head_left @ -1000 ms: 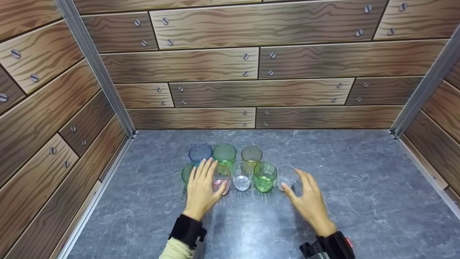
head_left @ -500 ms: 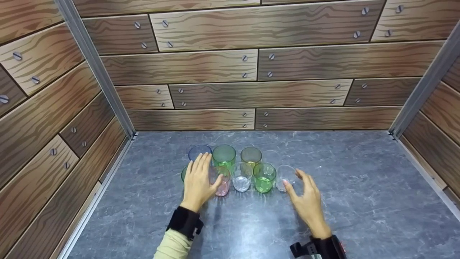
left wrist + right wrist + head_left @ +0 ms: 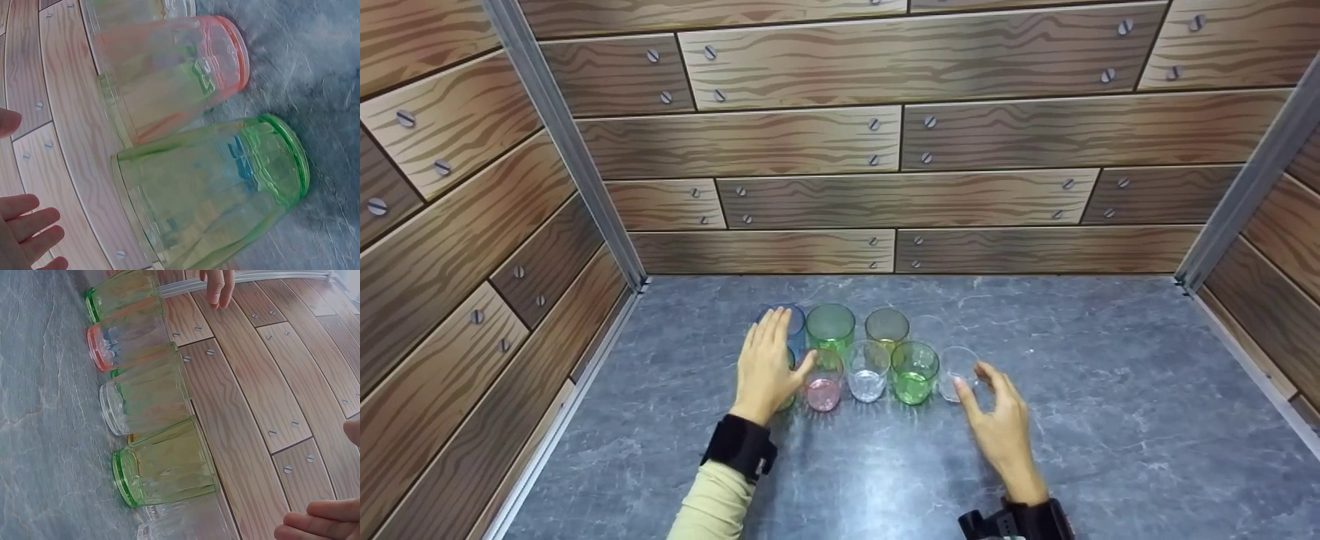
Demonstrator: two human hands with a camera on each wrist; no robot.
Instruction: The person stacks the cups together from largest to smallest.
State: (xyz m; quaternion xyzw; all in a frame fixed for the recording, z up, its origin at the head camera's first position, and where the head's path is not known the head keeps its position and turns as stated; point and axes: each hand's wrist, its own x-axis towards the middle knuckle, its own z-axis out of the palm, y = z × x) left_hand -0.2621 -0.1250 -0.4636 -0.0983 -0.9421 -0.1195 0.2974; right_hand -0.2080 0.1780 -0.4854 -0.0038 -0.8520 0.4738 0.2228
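Note:
My left hand (image 3: 761,367) hovers over the left end of two rows of drinking glasses, fingers straight. It partly covers a green glass (image 3: 214,191) and a blue glass (image 3: 796,321). In the left wrist view the fingers stand apart from the green glass. To its right are a pink glass (image 3: 823,394), a clear glass (image 3: 868,384) and another green glass (image 3: 915,386). My right hand (image 3: 1003,435) is beside the clear glass (image 3: 956,360) at the right end, thumb and fingers spread and nothing gripped. Both palms face inward.
Behind the front row stand a larger green glass (image 3: 831,322), a yellowish glass (image 3: 887,324) and a faint clear one. The grey marbled table (image 3: 1110,390) is enclosed by wood-patterned walls (image 3: 810,199) at the back and both sides.
My left hand has moved left, off the pink glass to the green glass at the end, leaving the pink one in full view. My right hand has shifted slightly down. The glasses stay put.

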